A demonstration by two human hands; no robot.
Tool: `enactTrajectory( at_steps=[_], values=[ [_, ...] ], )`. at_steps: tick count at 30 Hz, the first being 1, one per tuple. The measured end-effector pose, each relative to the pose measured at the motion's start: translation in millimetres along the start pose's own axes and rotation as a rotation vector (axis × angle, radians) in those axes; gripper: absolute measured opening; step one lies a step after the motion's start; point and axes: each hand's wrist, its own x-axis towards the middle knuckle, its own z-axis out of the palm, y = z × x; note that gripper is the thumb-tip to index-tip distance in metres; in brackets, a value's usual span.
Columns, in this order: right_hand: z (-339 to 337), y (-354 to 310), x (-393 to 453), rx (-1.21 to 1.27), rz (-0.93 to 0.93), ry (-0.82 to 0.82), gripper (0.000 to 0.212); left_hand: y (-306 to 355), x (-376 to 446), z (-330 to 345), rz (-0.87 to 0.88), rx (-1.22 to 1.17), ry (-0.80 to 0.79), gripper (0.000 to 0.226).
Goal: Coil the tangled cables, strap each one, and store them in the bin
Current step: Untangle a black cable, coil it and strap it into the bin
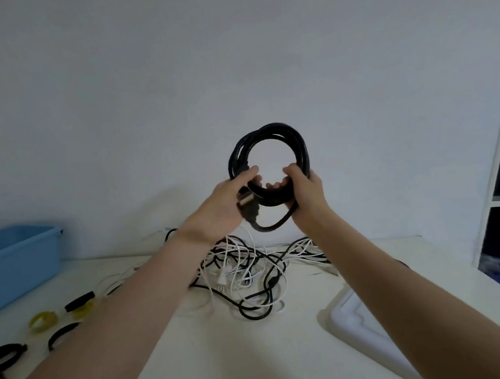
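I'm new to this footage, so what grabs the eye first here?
A coiled black cable held up mid-frame, gripped by the left hand and right hand. Below it lies a tangle of cables on the white table; a blue bin sits far left.

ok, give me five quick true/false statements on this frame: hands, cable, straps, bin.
1. Both hands hold the coiled black cable up above the table. True: left hand and right hand grip its lower part.
2. The coil already has a strap around it. False: no strap shows on it; the straps lie on the table.
3. The blue bin stands at the table's left side. True.
4. All straps on the table are black. False: there are black straps and yellow straps.
5. The tangled pile holds only white cables. False: black and white cables are mixed.
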Motion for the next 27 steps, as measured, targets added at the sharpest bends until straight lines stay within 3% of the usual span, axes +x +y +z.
enactTrajectory(
  at_steps=[2, 5, 9, 11, 17, 21, 25, 27],
  values=[
    [-11, -11, 5, -0.121, -0.040, -0.050, 0.013, 12, -2, -17, 0.000, 0.190, -0.086, 0.025],
    [-21, -22, 7, -0.392, -0.020, -0.288, 0.014, 33, -7, -18, 0.025, 0.149, -0.036, 0.025],
    [-7, -31, 1, -0.859, -0.022, -0.638, 0.013, 41, -8, -4, 0.042, 0.775, -0.201, 0.028],
    [-3, -32, -1, -0.953, -0.044, -0.656, 0.013, 35, -12, -3, -0.018, 0.924, -0.211, 0.018],
    [-9, -27, -1, -0.701, 0.036, -0.567, 0.018, 23, -11, -8, 0.021, 0.573, -0.044, 0.012],
    [-17, -23, -3, -0.401, 0.216, -0.456, 0.020, 27, -6, -10, 0.055, 0.228, 0.227, 0.021],
    [-10, -5, -10, 0.062, 0.284, -0.278, 0.060, 18, -2, 3, 0.089, 0.024, 0.378, 0.021],
    [-4, 1, -13, 0.116, 0.256, -0.243, 0.066, 14, -1, 9, 0.126, -0.013, 0.450, 0.021]
  ],
)
